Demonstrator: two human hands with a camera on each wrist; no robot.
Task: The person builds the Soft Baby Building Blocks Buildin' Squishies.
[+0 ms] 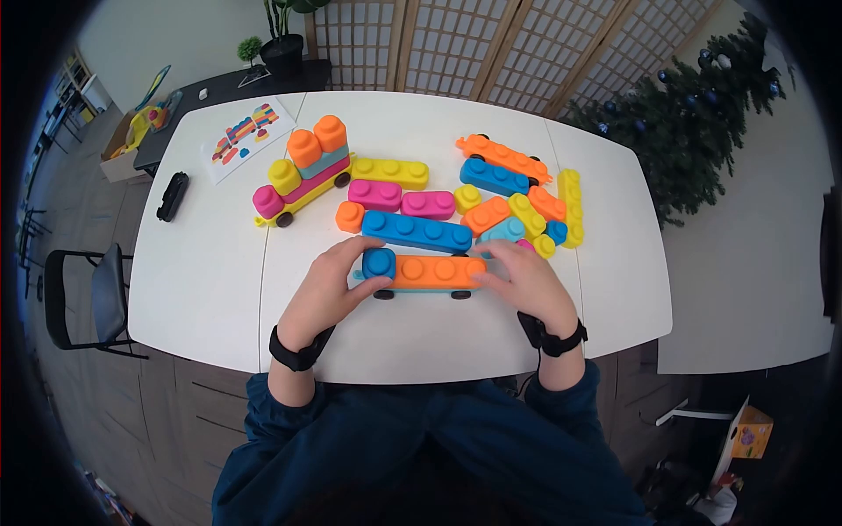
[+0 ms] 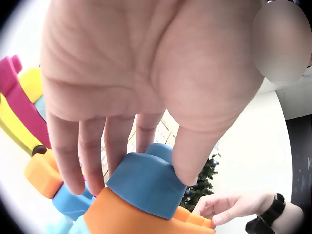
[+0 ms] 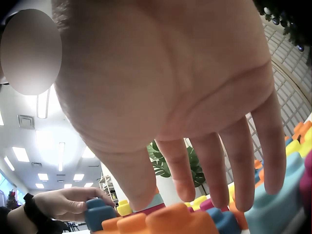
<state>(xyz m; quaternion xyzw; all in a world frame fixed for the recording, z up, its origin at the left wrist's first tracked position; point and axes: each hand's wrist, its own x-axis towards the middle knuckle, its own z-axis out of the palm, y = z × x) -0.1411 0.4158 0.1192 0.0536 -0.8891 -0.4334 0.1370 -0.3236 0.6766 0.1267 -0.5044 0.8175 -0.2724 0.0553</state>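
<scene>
A long orange block (image 1: 430, 273) lies on a light-blue wheeled base near the table's front, with a small blue block (image 1: 379, 262) on top at its left end. My left hand (image 1: 326, 285) pinches that blue block (image 2: 146, 183) between thumb and fingers. At the other end, my right hand (image 1: 531, 279) holds the right end of the orange block (image 3: 180, 220) between thumb and fingers. Just behind lies a long blue block (image 1: 417, 231).
A stacked yellow wheeled base (image 1: 303, 200) stands at the left beside a printed sheet (image 1: 248, 138). Several loose blocks and an orange wheeled base (image 1: 504, 156) are at the back right. A black object (image 1: 173, 196) lies at the left edge; a yellow block (image 1: 570, 209) lies at the right.
</scene>
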